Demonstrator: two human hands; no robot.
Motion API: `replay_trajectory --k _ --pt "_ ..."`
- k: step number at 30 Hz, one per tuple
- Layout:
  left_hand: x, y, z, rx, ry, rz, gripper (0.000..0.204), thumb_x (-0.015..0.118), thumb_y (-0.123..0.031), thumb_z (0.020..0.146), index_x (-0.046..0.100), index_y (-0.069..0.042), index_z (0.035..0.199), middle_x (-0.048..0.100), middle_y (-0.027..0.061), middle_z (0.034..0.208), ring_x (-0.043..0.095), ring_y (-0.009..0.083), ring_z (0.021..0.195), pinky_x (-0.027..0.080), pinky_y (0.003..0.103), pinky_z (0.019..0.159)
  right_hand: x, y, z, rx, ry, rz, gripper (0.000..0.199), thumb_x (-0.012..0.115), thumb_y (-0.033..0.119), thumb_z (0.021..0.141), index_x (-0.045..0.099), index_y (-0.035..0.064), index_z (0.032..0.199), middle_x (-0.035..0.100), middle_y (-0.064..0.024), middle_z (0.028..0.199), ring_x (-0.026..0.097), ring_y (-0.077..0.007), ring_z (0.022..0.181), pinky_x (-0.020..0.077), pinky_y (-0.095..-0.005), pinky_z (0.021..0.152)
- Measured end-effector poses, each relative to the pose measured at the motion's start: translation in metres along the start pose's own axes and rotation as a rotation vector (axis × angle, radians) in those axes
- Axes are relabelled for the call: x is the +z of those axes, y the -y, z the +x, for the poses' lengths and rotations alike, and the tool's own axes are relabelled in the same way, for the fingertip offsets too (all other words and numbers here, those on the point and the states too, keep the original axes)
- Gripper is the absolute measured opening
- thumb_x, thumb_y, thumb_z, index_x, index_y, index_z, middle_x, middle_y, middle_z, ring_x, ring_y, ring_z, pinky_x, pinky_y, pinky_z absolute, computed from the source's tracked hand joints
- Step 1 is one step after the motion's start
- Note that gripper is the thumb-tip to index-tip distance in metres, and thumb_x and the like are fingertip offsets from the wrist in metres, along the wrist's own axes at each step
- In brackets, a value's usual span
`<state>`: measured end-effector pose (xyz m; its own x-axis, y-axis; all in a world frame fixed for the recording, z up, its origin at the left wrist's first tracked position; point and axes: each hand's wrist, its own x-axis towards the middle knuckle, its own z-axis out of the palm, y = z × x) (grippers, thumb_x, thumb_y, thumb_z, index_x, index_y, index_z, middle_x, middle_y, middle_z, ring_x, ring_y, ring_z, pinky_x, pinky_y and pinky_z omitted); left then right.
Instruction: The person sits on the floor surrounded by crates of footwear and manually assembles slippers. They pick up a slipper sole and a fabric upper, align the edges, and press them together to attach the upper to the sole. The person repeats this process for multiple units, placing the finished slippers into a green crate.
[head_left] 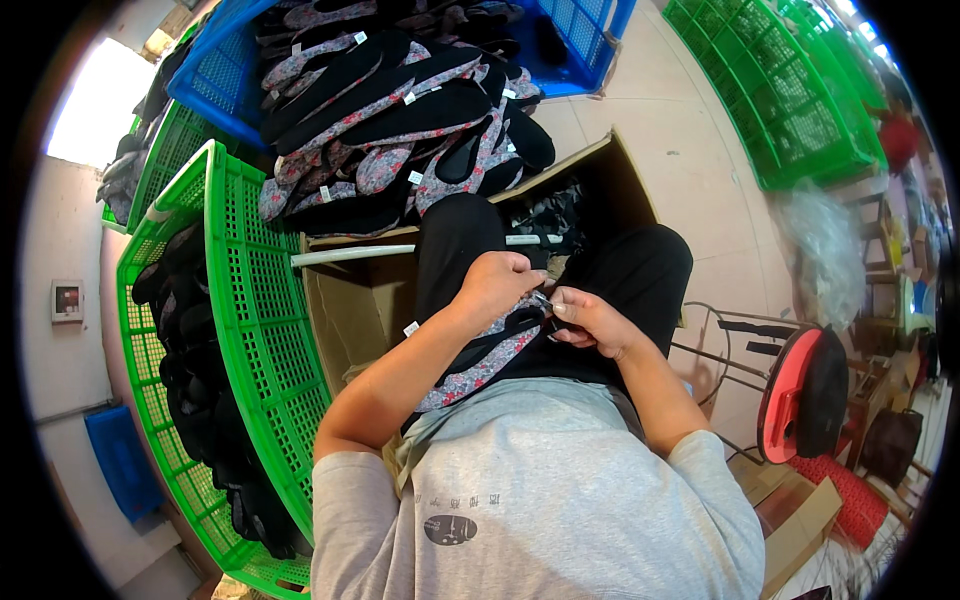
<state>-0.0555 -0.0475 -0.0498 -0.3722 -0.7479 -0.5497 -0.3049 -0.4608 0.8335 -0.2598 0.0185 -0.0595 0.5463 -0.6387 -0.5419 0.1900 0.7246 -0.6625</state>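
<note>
A floral slipper with a black inside (484, 367) lies across my lap, its toe toward my body. My left hand (500, 284) is closed in a pinch on the slipper's far end. Close beside it, my right hand (592, 318) is curled round a small, dark, shiny metal tool (545, 299) whose tip meets the slipper's edge at my left fingers. The tool looks like small snips, but most of it is hidden by my fingers. Beyond my knees, a large pile of similar floral and black slippers (400, 110) is heaped up, several with small white tags.
An open cardboard box (350, 310) stands by my legs, with a white rod (355, 255) across it. On the left a green crate (262, 330) holds dark slippers. A blue crate (225, 85) is behind the pile. Right are green crates (770, 90) and a red-black stool (790, 395).
</note>
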Motion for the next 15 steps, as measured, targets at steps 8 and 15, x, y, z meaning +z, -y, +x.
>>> replay_trajectory --k 8,15 --pt "-0.003 -0.010 -0.012 0.068 -0.045 -0.181 0.059 0.061 -0.007 0.094 0.037 0.007 0.146 0.065 0.0087 0.110 0.061 0.0117 0.089 0.050 0.024 0.075 0.006 -0.038 -0.001 -0.169 -0.032 0.316 0.022 0.053 0.034 0.103 0.056 0.0119 0.104 0.057 -0.0043 0.073 0.032 -0.0034 0.048 0.0226 -0.0180 0.044" --pt "-0.026 -0.005 -0.039 0.413 0.295 0.018 0.043 0.060 0.012 0.080 0.062 0.000 0.121 0.064 0.0071 0.114 0.060 0.0156 0.109 0.048 0.028 0.094 0.012 -0.044 0.008 -0.232 0.007 0.403 0.020 0.050 0.032 0.105 0.053 0.0129 0.107 0.057 -0.0045 0.077 0.032 -0.0038 0.049 0.0239 -0.0188 0.046"
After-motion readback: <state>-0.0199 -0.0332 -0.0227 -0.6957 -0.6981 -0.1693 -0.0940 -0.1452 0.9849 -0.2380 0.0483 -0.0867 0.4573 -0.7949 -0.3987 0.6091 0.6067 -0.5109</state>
